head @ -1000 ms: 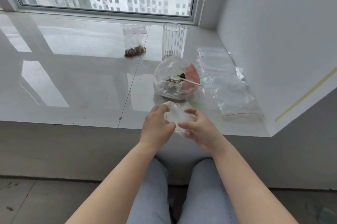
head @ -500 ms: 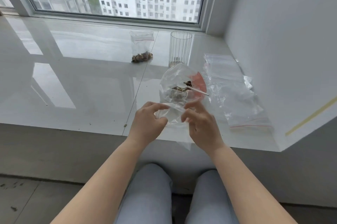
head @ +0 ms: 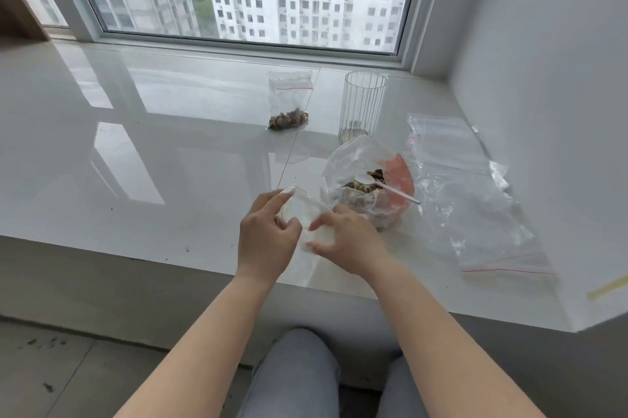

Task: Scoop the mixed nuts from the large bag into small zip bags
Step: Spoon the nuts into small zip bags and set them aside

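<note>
Mixed nuts (head: 365, 184) lie in the large crumpled clear plastic bag (head: 367, 179), which sits open-mouthed on the glossy white sill (head: 170, 162), just beyond my right hand (head: 346, 240). A white plastic spoon (head: 384, 184) rests in the nuts, bowl toward the left, handle pointing right and toward me past the bag's rim. I see both hands pinching one small empty clear zip bag (head: 306, 217) above the sill's near edge: left hand (head: 266, 240) grips its left side, right hand its right side, fingers curled closed on the film. Its long axis runs away from me, red-lined mouth at the far end, tilted leftward. Farther back a filled small zip bag (head: 289, 101) lies with its nuts nearest me, seal toward the window. A ribbed clear glass (head: 363, 106) stands upright beside it. Spare clear zip bags (head: 475, 196) lie at right.
</note>
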